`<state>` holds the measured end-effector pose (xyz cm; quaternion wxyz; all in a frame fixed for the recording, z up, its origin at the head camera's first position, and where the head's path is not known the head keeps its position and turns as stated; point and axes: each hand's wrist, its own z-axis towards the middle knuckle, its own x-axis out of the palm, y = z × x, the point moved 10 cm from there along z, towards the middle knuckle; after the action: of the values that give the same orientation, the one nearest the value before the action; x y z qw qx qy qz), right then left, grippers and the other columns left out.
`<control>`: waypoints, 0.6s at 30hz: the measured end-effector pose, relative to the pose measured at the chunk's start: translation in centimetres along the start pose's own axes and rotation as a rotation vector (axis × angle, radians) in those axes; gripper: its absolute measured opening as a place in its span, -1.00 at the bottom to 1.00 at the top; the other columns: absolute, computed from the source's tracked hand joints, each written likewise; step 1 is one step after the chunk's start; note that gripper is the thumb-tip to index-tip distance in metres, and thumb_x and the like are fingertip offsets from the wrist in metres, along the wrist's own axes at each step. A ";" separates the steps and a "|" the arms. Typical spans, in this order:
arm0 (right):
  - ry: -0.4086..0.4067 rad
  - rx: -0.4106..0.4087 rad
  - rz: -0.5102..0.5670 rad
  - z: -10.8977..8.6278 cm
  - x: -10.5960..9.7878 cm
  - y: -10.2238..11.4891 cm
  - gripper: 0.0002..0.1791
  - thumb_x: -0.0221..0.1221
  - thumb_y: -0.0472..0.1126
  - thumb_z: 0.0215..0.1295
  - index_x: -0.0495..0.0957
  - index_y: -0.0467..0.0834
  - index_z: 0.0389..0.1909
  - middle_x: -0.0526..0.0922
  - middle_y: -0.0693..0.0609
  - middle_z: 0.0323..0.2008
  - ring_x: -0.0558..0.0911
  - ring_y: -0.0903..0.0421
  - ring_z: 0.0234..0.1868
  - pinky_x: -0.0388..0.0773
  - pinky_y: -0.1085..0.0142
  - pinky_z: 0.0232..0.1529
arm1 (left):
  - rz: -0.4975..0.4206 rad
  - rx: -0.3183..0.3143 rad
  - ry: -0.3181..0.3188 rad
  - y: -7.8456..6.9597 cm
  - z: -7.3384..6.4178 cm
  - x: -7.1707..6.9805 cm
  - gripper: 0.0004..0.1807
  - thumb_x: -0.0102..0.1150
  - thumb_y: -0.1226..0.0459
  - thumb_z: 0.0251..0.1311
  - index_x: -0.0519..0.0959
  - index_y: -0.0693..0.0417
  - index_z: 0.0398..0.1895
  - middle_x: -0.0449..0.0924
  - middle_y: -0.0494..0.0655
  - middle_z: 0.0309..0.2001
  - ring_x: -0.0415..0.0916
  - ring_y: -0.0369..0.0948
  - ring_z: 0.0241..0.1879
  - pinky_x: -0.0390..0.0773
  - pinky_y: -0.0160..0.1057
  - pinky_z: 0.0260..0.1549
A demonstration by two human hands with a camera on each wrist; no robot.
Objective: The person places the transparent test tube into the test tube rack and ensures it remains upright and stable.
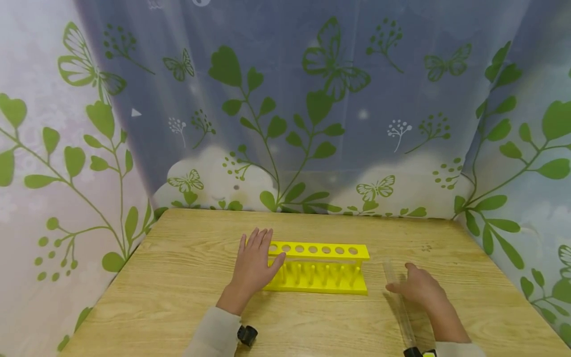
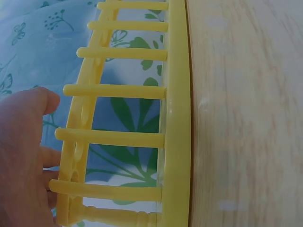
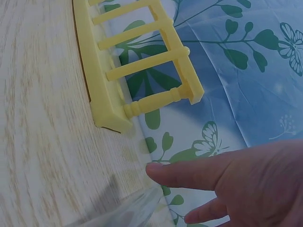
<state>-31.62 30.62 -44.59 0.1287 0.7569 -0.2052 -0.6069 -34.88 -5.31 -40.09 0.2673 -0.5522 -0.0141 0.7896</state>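
Observation:
A yellow test tube rack (image 1: pixel 321 286) stands upright on the table, with round holes along its top bar and a row of pegs below. My left hand (image 1: pixel 254 265) lies over the rack's left end, fingers stretched toward the back and thumb angled to the right. In the left wrist view, that hand (image 2: pixel 21 156) is right at the rack's top bar (image 2: pixel 78 156). To the right of the rack is a clear test tube (image 1: pixel 403 317), slanting toward the front. My right hand (image 1: pixel 421 287) is beside it, its extended thumb overlapping the tube in the head view.
The wood-grain table (image 1: pixel 178 258) backs onto a blue curtain (image 1: pixel 285 99) printed with green leaves and butterflies. Patterned fabric also hangs on both sides. A black wrist device (image 1: pixel 247 335) sits by the left sleeve (image 1: pixel 214 332).

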 end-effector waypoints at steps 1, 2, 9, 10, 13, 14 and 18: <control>0.002 0.001 -0.002 0.0 0.1 0.0 0.15 0.29 0.23 0.14 0.01 -0.62 0.33 0.26 -0.63 0.20 0.29 -0.58 0.16 0.40 -0.32 -0.01 | 0.001 0.004 0.000 0.0 0.0 0.1 -0.23 0.00 -0.12 0.34 0.22 0.17 0.45 0.28 0.13 0.38 0.06 0.10 0.44 -0.09 0.20 0.40; 0.002 0.002 -0.004 0.0 0.1 0.0 0.15 0.29 0.21 0.14 0.01 -0.63 0.33 0.27 -0.62 0.19 0.30 -0.58 0.16 0.40 -0.32 -0.01 | 0.000 0.004 0.001 0.0 0.0 0.1 -0.23 0.00 -0.12 0.34 0.22 0.17 0.45 0.28 0.14 0.38 0.06 0.10 0.44 -0.10 0.20 0.40; 0.011 0.014 -0.009 0.0 0.5 -0.3 0.12 0.30 0.20 0.13 0.06 -0.62 0.31 0.29 -0.61 0.18 0.30 -0.58 0.15 0.38 -0.32 0.02 | -0.001 -0.008 -0.001 0.4 0.1 0.4 -0.25 -0.02 -0.12 0.36 0.23 0.16 0.44 0.28 0.12 0.37 0.04 0.08 0.45 -0.13 0.18 0.41; 0.014 0.023 -0.008 0.0 0.5 -0.3 0.11 0.31 0.19 0.13 0.06 -0.61 0.32 0.29 -0.61 0.19 0.29 -0.59 0.16 0.38 -0.32 0.03 | -0.001 -0.010 -0.002 0.4 0.2 0.5 -0.26 -0.02 -0.11 0.36 0.23 0.16 0.44 0.28 0.13 0.37 0.04 0.09 0.45 -0.13 0.18 0.41; 0.030 0.045 0.001 0.1 0.7 -0.6 0.13 0.33 0.22 0.10 0.08 -0.59 0.32 0.28 -0.62 0.19 0.29 -0.59 0.15 0.38 -0.31 0.02 | 0.001 -0.009 0.001 0.5 0.2 0.7 -0.29 -0.04 -0.08 0.39 0.24 0.18 0.43 0.28 0.14 0.37 0.05 0.10 0.44 -0.11 0.19 0.41; 0.035 0.047 0.004 0.2 0.8 -0.7 0.14 0.33 0.22 0.09 0.09 -0.58 0.32 0.29 -0.61 0.18 0.30 -0.59 0.14 0.39 -0.31 0.01 | 0.005 -0.008 0.000 0.6 0.2 0.7 -0.30 -0.06 -0.07 0.40 0.25 0.19 0.43 0.29 0.15 0.37 0.05 0.11 0.44 -0.10 0.20 0.40; 0.038 0.043 -0.004 0.3 1.0 -0.8 0.13 0.35 0.23 0.07 0.13 -0.57 0.31 0.35 -0.60 0.14 0.39 -0.54 0.08 0.46 -0.24 -0.05 | 0.011 -0.002 -0.010 0.6 0.1 0.6 -0.35 -0.11 -0.04 0.44 0.27 0.21 0.41 0.31 0.16 0.35 0.07 0.12 0.43 -0.07 0.20 0.40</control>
<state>-31.59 30.84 -45.89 0.1154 0.7713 -0.2142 -0.5881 -35.41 -5.52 -40.74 0.2623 -0.5487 -0.0135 0.7937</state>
